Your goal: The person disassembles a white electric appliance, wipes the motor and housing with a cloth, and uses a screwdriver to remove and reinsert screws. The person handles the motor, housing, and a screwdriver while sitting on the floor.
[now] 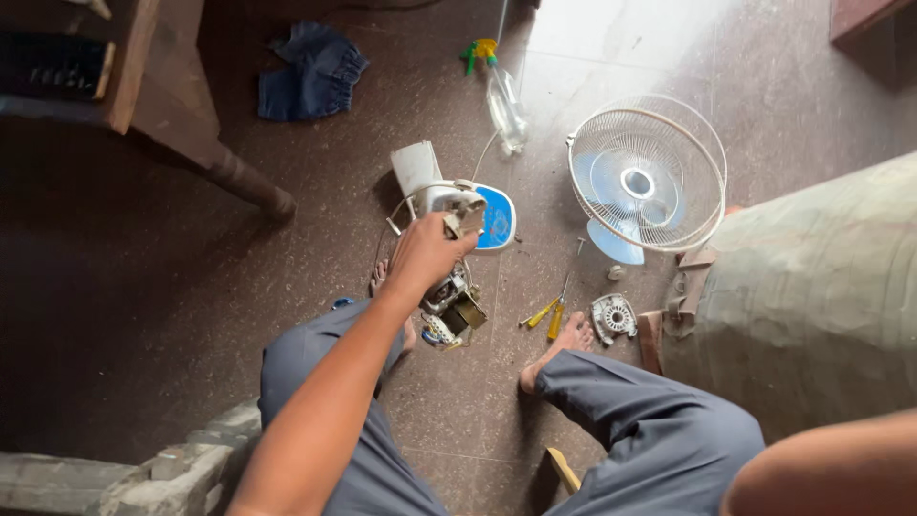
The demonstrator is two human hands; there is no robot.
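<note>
Seated on the floor (pixel 143 315) with knees apart, so the work sits between the bare feet within easy reach. Left hand (pixel 422 256) stretched forward, fingers (pixel 462 243) curled around a small part at the top of the fan body (pixel 458 205), a white housing with a blue panel lying near the middle of the scene. Just nearer, the bare motor (pixel 454 311) with its wires rests beside the left foot. Right hand out of view; only the forearm at the near right corner, so its fingers cannot be told. Two yellow-handled screwdrivers (pixel 546 313) and a grey cover plate (pixel 613 317) laid close by the right foot. Fan grille with blades (pixel 648 177) set aside to the far right; spray bottle (pixel 504 100) farther off.
</note>
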